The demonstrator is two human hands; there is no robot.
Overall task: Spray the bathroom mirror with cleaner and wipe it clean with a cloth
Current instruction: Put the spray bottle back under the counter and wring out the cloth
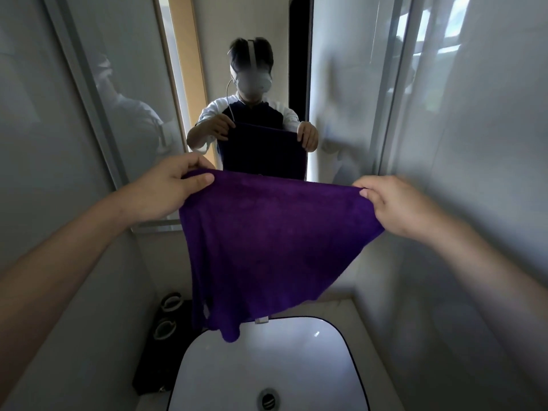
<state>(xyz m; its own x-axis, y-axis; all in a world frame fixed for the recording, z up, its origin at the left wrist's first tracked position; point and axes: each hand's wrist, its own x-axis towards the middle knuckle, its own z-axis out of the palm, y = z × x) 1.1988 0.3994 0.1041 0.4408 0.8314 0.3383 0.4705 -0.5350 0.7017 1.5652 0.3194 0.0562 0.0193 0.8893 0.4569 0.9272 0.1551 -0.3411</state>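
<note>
Two hands hold up my soft purple cloth before the mirror: my left hand and right hand each pinch a top corner above the white sink.

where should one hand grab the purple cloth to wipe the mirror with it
Grip the cloth near the middle of its top edge, coming from above on the person's side. It hangs as a loose sheet, stretched between the left hand and right hand, which pinch its upper corners. Its lower end dangles over the sink, so bunching the middle likely makes a pad for the mirror.
</note>
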